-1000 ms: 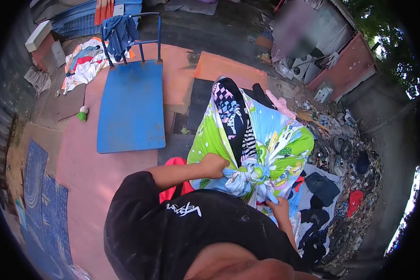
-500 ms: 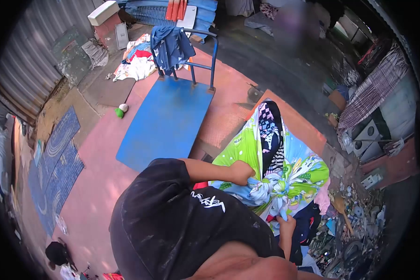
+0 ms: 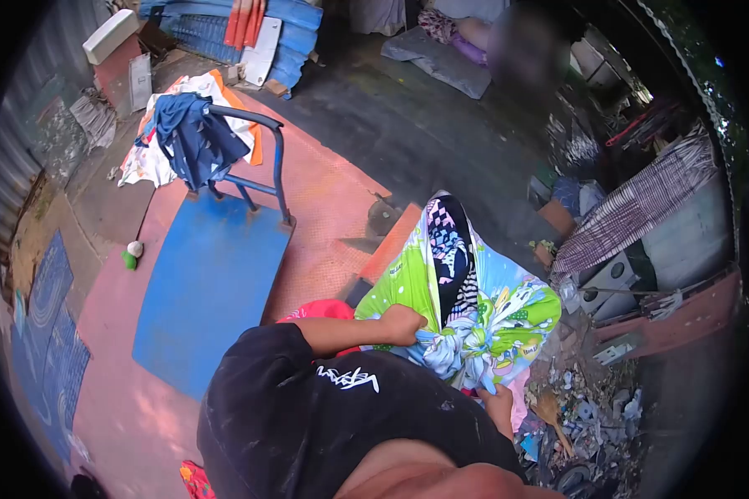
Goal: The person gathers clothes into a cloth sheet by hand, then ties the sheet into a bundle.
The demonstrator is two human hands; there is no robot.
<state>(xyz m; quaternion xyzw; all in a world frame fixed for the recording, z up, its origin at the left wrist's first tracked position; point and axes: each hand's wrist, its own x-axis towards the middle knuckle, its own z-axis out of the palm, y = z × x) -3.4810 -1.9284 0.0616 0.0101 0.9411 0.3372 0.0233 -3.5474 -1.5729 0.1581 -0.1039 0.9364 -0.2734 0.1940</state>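
Note:
A cloth bundle (image 3: 516, 279), wrapped in a green, white and light blue printed sheet, is in front of my body. Dark patterned clothes (image 3: 451, 249) show through the gap at its top. Twisted ends of the sheet meet in a bulky knot (image 3: 466, 345) on the near side. My left hand (image 3: 404, 324) is closed in a fist around a twisted sheet end left of the knot. Lower right, my right hand (image 3: 498, 406) grips another part of the sheet below the knot; its fingertips are partly hidden.
A blue platform trolley (image 3: 212, 291) stands to the left, a dark blue garment (image 3: 195, 141) over its handle. Red cloth (image 3: 320, 310) lies beside my left arm. Broken debris (image 3: 591, 416) and a brush-like object (image 3: 549, 412) lie at right. A blurred person (image 3: 541, 41) is at the back.
The view has swung, so the trolley and surroundings appear farther left. Both hands keep their hold on the sheet. More red cloth shows beside my left arm.

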